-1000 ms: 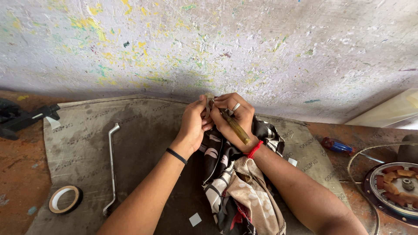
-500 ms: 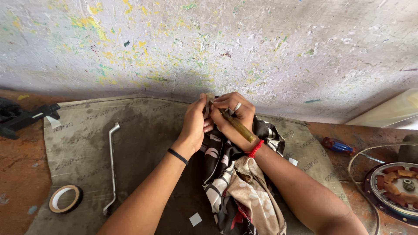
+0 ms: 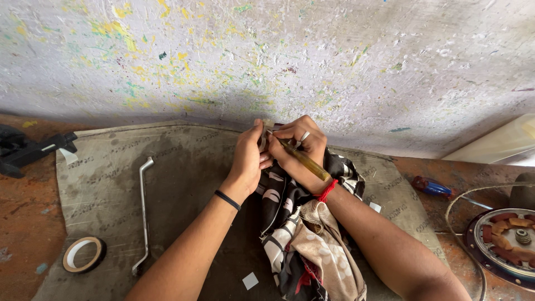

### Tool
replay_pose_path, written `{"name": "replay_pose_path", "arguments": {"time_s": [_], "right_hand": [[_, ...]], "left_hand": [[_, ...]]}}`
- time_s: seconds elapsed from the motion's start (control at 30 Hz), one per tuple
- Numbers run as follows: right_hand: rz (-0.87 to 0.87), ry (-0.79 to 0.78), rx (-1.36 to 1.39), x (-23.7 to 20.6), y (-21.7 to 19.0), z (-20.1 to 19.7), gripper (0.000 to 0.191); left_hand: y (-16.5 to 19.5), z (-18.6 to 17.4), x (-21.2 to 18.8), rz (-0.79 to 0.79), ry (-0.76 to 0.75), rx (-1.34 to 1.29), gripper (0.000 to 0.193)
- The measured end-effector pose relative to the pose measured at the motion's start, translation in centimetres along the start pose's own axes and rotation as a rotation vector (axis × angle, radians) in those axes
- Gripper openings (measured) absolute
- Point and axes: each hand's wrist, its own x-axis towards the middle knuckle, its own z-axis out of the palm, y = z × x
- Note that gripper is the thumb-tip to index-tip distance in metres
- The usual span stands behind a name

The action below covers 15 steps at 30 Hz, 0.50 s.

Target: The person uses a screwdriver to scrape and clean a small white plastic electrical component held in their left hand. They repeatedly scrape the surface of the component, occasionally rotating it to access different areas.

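Both hands meet at the far edge of the mat, close under the wall. The right hand [image 3: 301, 146] is closed around a screwdriver with a translucent yellow handle [image 3: 305, 160]; the left hand [image 3: 249, 157] is pressed against it from the left, fingers curled around a small pale part [image 3: 262, 139] pinched between the two hands. What this part is cannot be told, since the fingers cover most of it.

Key relation: the long axis of the screwdriver runs diagonally, handle end low and to the right near the right wrist, tip high and to the left, pointing into the part at the left fingertips. The tip itself is hidden. The part lies between the hands, touching both; the left hand steadies it, the right hand drives the tool.

Under the wrists lies one patterned cloth [image 3: 301, 234], black, white and tan, bunched between the forearms.

Count of surrounding items:
- one grey mat [image 3: 111, 184] under everything
- one bent metal wrench [image 3: 144, 214], lying lengthwise left of the left forearm, well apart from it
- one roll of tape [image 3: 83, 254] near the lower left corner
- one black tool [image 3: 25, 151] at the left edge
- one screwdriver with a red and blue handle [image 3: 432, 187] to the right
- one round motor assembly with copper windings [image 3: 504, 237] at the far right
- two small white squares [image 3: 250, 281] on the mat
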Motion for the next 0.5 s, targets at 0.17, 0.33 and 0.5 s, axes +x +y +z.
{"name": "replay_pose_path", "arguments": {"time_s": [0.17,0.33,0.5], "right_hand": [[-0.028,0.019,-0.017,-0.07,0.2,0.16,0.01],[0.004,0.026,-0.041,-0.12,0.2,0.19,0.011],[0.006,0.032,-0.008,-0.25,0.28,0.46,0.011]], "left_hand": [[-0.06,-0.11,0.06,0.017,-0.011,0.005,0.043],[-0.12,-0.13,0.05,0.034,-0.043,0.0,0.044],[0.06,-0.03,-0.04,0.033,-0.012,0.026,0.044]]}}
